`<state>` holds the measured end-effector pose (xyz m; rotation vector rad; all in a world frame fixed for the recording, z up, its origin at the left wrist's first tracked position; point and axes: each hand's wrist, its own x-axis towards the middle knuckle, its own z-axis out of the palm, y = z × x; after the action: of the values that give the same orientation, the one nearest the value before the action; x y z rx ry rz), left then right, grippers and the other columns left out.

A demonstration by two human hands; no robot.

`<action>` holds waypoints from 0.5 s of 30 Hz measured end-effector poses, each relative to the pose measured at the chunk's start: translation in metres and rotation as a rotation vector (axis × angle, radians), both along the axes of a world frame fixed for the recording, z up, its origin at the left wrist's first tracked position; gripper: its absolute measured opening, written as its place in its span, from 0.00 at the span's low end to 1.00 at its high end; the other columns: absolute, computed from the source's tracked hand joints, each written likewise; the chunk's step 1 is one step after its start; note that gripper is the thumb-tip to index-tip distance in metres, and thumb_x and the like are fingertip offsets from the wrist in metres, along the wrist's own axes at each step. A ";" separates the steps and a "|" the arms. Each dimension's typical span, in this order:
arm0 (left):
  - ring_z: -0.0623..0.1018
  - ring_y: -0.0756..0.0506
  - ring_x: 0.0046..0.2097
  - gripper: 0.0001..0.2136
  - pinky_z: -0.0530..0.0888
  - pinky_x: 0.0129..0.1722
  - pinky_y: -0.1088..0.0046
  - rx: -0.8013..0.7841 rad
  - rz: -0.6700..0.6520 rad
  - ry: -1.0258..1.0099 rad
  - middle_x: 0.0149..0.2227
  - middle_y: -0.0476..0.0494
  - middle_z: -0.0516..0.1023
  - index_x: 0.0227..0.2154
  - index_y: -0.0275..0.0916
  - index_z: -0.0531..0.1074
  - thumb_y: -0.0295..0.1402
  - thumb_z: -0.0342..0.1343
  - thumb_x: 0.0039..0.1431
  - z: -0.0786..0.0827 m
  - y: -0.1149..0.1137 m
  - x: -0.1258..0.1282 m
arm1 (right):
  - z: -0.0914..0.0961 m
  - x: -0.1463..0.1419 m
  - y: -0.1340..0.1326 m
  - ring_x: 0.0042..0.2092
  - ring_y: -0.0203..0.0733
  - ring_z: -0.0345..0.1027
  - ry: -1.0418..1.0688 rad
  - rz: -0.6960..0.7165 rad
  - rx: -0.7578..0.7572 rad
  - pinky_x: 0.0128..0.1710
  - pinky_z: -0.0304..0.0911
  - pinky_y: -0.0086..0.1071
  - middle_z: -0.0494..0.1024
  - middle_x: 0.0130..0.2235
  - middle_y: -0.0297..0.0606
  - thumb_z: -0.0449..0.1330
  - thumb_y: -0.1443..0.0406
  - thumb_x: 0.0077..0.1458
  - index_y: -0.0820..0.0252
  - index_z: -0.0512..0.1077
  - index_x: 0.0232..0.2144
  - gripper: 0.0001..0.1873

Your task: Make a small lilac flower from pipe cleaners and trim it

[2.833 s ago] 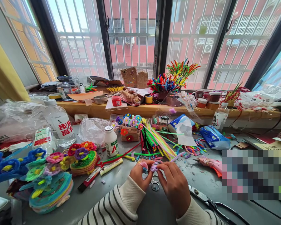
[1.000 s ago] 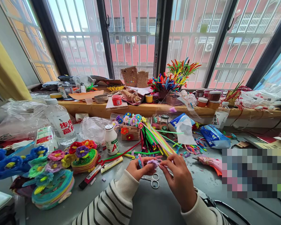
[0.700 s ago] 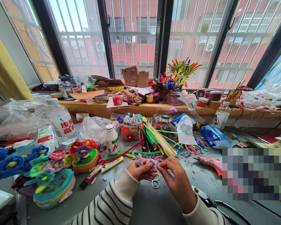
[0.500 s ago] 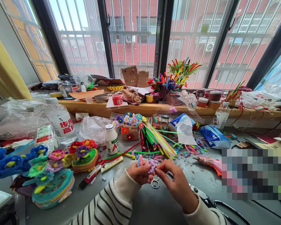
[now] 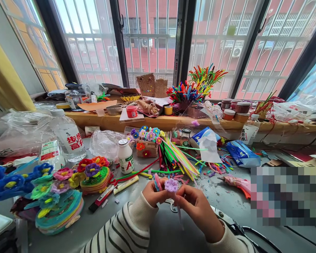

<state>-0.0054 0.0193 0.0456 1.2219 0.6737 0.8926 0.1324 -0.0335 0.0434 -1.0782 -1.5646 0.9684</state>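
A small purple pipe-cleaner flower (image 5: 171, 185) faces upward between my two hands. My left hand (image 5: 153, 192) is closed on it from the left, and a pink and blue fuzzy loop (image 5: 157, 182) stands up between the same fingers. From the right, my right hand (image 5: 196, 205) pinches the flower's edge with thumb and fingertips. A thin pale purple strand (image 5: 181, 218) hangs below the right fingers; its upper end is hidden. Under the hands lie metal scissors (image 5: 174, 208), mostly covered, with a finger ring showing.
Loose pipe cleaners (image 5: 177, 158) and a basket of fuzzy flowers (image 5: 147, 149) lie ahead. A white bottle (image 5: 125, 157) stands left of them. Finished flowers on round bases (image 5: 59, 214) fill the left. On the right are a pink glue gun (image 5: 237, 184) and a black cable (image 5: 260, 236).
The purple flower has turned so its round face shows, and the pale strand now hangs down. My right fingers have shifted slightly down and right beside it.
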 end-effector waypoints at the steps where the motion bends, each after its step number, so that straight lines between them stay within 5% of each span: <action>1: 0.56 0.58 0.14 0.15 0.48 0.14 0.79 0.005 0.003 0.024 0.10 0.56 0.59 0.16 0.34 0.70 0.42 0.61 0.27 -0.001 0.001 0.000 | 0.001 0.000 -0.001 0.23 0.33 0.62 -0.032 -0.008 0.024 0.22 0.58 0.25 0.70 0.21 0.33 0.53 0.60 0.48 0.63 0.66 0.21 0.12; 9: 0.50 0.59 0.11 0.18 0.42 0.13 0.79 -0.144 -0.082 0.092 0.07 0.59 0.53 0.18 0.34 0.67 0.46 0.57 0.32 0.001 -0.001 -0.002 | 0.009 0.006 -0.001 0.25 0.33 0.60 -0.027 -0.164 0.162 0.21 0.60 0.25 0.67 0.31 0.36 0.57 0.63 0.45 0.60 0.63 0.37 0.14; 15: 0.53 0.59 0.11 0.16 0.44 0.13 0.78 -0.179 -0.169 0.102 0.09 0.56 0.58 0.15 0.32 0.67 0.43 0.59 0.32 -0.004 0.000 0.001 | 0.008 0.008 0.000 0.38 0.42 0.61 -0.141 -0.193 0.375 0.32 0.62 0.32 0.68 0.34 0.39 0.56 0.66 0.46 0.55 0.70 0.31 0.07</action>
<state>-0.0048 0.0194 0.0415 1.1510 0.7049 0.6193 0.1401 -0.0338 0.0514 -1.0215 -1.6396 0.4530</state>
